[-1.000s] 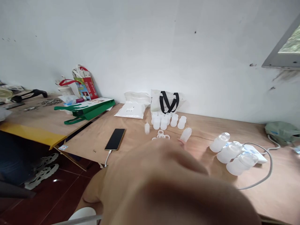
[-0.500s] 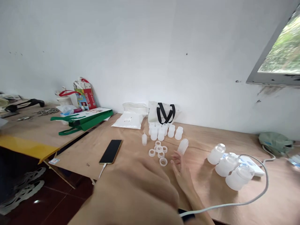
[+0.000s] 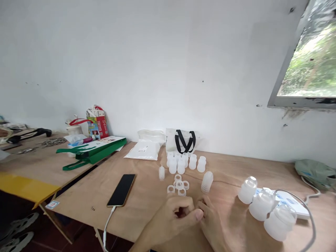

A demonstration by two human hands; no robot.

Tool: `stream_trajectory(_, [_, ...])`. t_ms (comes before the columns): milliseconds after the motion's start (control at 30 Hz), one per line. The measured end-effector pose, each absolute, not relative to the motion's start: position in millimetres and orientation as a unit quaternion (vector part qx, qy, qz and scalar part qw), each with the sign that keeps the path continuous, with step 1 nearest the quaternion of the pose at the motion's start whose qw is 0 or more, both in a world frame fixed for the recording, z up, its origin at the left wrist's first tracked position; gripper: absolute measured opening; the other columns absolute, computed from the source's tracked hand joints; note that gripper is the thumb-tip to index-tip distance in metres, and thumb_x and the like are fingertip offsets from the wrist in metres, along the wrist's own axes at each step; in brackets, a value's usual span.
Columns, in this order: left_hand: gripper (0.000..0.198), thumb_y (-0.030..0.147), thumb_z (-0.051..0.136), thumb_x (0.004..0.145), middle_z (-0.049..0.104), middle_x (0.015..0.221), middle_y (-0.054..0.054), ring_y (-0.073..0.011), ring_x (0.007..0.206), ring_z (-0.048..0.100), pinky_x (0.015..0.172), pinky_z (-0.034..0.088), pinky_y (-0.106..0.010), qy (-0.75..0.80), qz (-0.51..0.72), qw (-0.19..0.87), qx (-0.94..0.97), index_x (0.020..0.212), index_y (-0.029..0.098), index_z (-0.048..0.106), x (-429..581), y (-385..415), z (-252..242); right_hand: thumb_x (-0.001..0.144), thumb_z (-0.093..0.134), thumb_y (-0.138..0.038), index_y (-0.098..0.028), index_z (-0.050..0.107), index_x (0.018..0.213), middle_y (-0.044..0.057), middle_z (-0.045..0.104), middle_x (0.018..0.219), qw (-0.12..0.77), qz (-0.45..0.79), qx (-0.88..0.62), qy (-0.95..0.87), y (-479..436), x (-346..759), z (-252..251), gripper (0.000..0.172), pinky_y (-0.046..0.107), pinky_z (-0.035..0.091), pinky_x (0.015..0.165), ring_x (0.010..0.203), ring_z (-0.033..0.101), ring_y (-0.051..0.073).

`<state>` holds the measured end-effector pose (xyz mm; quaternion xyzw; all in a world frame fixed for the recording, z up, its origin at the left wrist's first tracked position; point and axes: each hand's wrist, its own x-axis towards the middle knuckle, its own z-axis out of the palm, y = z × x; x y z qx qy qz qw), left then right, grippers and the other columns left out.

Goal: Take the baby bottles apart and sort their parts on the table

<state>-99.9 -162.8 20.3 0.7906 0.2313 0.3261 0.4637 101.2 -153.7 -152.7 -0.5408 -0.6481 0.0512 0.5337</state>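
My left hand (image 3: 178, 217) is curled just above the front of the table, its thumb reaching to my right hand (image 3: 210, 220). The right fingers are bent, and the two hands meet at the fingertips. Whatever lies between them is hidden. Just beyond them lie several white plastic rings (image 3: 171, 189), some overlapping. A stack of clear domed caps (image 3: 207, 181) stands behind my right hand. Farther back is a group of frosted bottles (image 3: 201, 164) without caps. A small ribbed clear piece with a narrow tip (image 3: 161, 173) stands left of them.
Three frosted bottles with clear domed caps (image 3: 279, 222) stand right, beside a white flat device (image 3: 295, 204) with a cable. A phone (image 3: 121, 190) on a charging cord lies left. White packages (image 3: 144, 150), a black-handled bag (image 3: 170, 141) and a green bag (image 3: 105, 150) lie farther back.
My left hand, blurred and close to the camera before, has moved out to my right hand. My right hand has drawn back from the cap stack and its fingers have bent. The view has tilted up.
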Motion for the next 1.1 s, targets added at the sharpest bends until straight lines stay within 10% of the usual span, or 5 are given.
stream_trajectory(233, [0.055, 0.053, 0.050, 0.097, 0.026, 0.060, 0.006, -0.0101, 0.060, 0.028, 0.058, 0.020, -0.029, 0.348, 0.218, 0.444, 0.797, 0.060, 0.019, 0.029, -89.1, -141.9, -71.3, 0.075, 0.042, -0.001, -0.024, 0.044, 0.067, -0.004, 0.054, 0.070, 0.562, 0.039, -0.485, -0.669, -158.7, 96.0, -151.0, 0.024, 0.023, 0.039, 0.058, 0.061, 0.053, 0.013])
stream_trajectory(500, [0.052, 0.052, 0.052, 0.096, 0.030, 0.058, 0.007, -0.0097, 0.059, 0.031, 0.058, 0.022, -0.028, 0.344, 0.230, 0.449, 0.792, 0.060, 0.018, 0.034, -84.3, -156.2, -58.3, 0.066, 0.044, 0.001, -0.024, 0.037, 0.060, -0.005, 0.040, 0.061, 0.644, -0.023, -0.482, -0.594, -170.9, 90.5, -125.7, 0.026, 0.024, 0.033, 0.050, 0.054, 0.043, 0.014])
stream_trajectory(767, [0.065, 0.076, 0.050, 0.088, 0.034, 0.058, 0.005, -0.0094, 0.058, 0.031, 0.055, 0.022, -0.027, 0.294, 0.298, 0.541, 0.730, 0.060, 0.019, 0.037, -72.8, -170.2, -61.0, 0.099, 0.049, -0.022, -0.024, 0.043, 0.065, -0.003, 0.042, 0.063, 0.624, 0.109, -0.373, -0.678, -194.9, 75.5, -105.8, 0.035, 0.026, 0.035, 0.051, 0.054, 0.044, 0.014])
stream_trajectory(967, [0.073, 0.078, 0.059, 0.081, 0.040, 0.050, 0.002, -0.0090, 0.052, 0.035, 0.054, 0.024, -0.028, 0.235, 0.371, 0.628, 0.642, 0.048, 0.018, 0.035, -78.8, -182.5, -53.2, 0.098, 0.055, -0.051, -0.031, 0.062, 0.101, 0.008, 0.064, 0.108, 0.614, 0.292, -0.378, -0.629, -219.0, 62.7, -74.0, 0.021, 0.035, 0.059, 0.073, 0.088, 0.068, 0.024])
stream_trajectory(1100, [0.076, 0.073, 0.072, 0.071, 0.039, 0.046, 0.001, -0.0098, 0.048, 0.040, 0.053, 0.029, -0.028, 0.183, 0.340, 0.706, 0.594, 0.039, 0.018, 0.032, -88.9, -186.2, -57.9, 0.095, 0.056, -0.061, -0.042, 0.067, 0.126, 0.008, 0.067, 0.132, 0.552, 0.345, -0.377, -0.659, -234.3, 52.2, -57.6, 0.038, 0.048, 0.054, 0.102, 0.125, 0.063, 0.032])
